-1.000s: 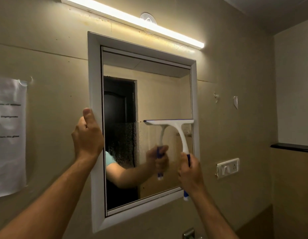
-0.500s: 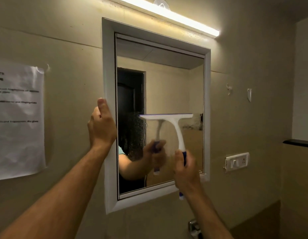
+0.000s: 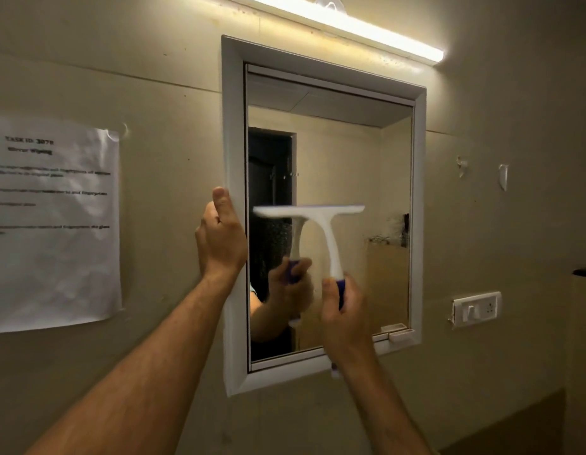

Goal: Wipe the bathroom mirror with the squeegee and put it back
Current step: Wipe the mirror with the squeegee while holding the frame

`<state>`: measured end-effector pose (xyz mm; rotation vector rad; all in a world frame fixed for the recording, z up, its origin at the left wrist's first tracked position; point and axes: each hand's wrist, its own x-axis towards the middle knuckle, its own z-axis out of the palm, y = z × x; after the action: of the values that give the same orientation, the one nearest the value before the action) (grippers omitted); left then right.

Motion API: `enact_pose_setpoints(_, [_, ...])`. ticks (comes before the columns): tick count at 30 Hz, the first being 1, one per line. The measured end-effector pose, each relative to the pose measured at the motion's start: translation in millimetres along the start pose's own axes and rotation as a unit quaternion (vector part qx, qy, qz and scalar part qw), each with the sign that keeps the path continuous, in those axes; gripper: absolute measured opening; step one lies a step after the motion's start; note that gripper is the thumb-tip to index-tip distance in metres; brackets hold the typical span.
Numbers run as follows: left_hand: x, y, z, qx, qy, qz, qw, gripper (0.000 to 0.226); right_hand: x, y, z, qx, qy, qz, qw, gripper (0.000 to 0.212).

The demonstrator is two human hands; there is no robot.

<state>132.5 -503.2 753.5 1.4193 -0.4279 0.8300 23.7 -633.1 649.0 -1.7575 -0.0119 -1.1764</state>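
Now — right hand clamped on squeegee against mirror | left hand grips frame

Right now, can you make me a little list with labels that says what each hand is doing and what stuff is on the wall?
left hand: gripping the left side of the white-framed rectangular wall mirror
right hand: closed around the blue grip of the white plastic T-shaped squeegee
squeegee blade: level, at mid-height on the glass, towards its left side
glass: droplets left of the handle under the blade, dark smudge at right edge
above mirror: long glowing tube light
left wall: white printed paper sheet
right wall: white switch plate
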Motion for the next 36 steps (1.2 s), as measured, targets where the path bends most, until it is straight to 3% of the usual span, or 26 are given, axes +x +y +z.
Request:
enact_pose_setpoints(3, [2,-2,0,-0.014,0.01,0.001,1.0,0.066,-27,13,8,0.007,-0.002,0.011,1.0,0.034])
enact_pose_setpoints(11, [2,-2,0,-0.019,0.0,0.013,1.0,0.069,27,-20,15,0.009,0.023,0.0,1.0,0.024])
enact_pose_setpoints(15, [0,0,-2,-0.028,-0.005,0.021,0.999,0.066,-8,2,19,0.026,0.015,0.004,1.0,0.023])
enact_pose_setpoints(20, [0,-2,-2,-0.014,0.001,0.012,1.0,0.052,-51,25,23,0.026,0.025,0.039,0.999,0.045])
enact_pose_setpoints(24, [-1,0,-1,-0.028,0.007,0.016,0.999,0.036,-20,14,14,0.016,0.025,-0.002,1.0,0.028])
enact_pose_setpoints(27, [1,-1,1,-0.045,0.018,0.023,0.999,0.055,3,5,11,0.022,0.008,-0.017,1.0,0.017])
enact_pose_setpoints(31, [2,-4,1,-0.05,0.007,0.028,0.998,0.045,-15,20,14,0.013,0.023,-0.005,1.0,0.033])
enact_pose_setpoints(36, [4,-5,1,-0.048,0.003,0.025,0.999,0.05,-52,37,18,0.019,0.028,0.019,0.999,0.041])
